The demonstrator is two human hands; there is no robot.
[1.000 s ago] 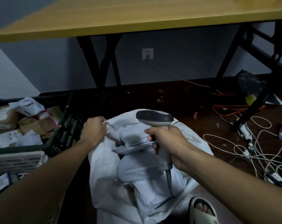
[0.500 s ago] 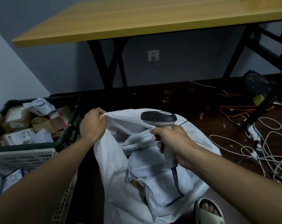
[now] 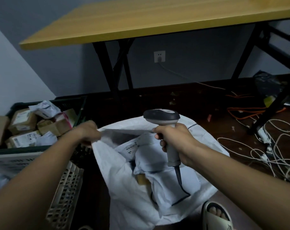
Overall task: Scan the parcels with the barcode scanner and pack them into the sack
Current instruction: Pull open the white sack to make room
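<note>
Head view, nearest first: a slippered foot (image 3: pixel 218 214) sits at the lower edge, touching the sack (image 3: pixel 124 188). The sack is white woven cloth, soft and floppy; it slumps on the floor and will not stay open unaided, so the rim is the place to hold it. The left hand (image 3: pixel 87 133) grips that rim on the left side, fingers curled round a bunch of fabric, pulling the mouth open. The right hand (image 3: pixel 172 138) is wrapped round the scanner (image 3: pixel 162 118) handle, holding it upright over the mouth, its cord (image 3: pixel 180 181) trailing down across the sack. Inside lie parcels (image 3: pixel 146 155): soft white mailers, light and slippery by the look, and 1 brown corner. One mailer shows a printed label facing up.

Left, beside the sack, a dark crate (image 3: pixel 69 102) holds more boxes (image 3: pixel 23 120) and mailers; the boxes look stiff and easy to pinch by an edge. Right, white cables (image 3: pixel 273 146) tangle on the floor. Beyond stands a table (image 3: pixel 157 19) with a wall socket (image 3: pixel 159 56) behind it.
</note>
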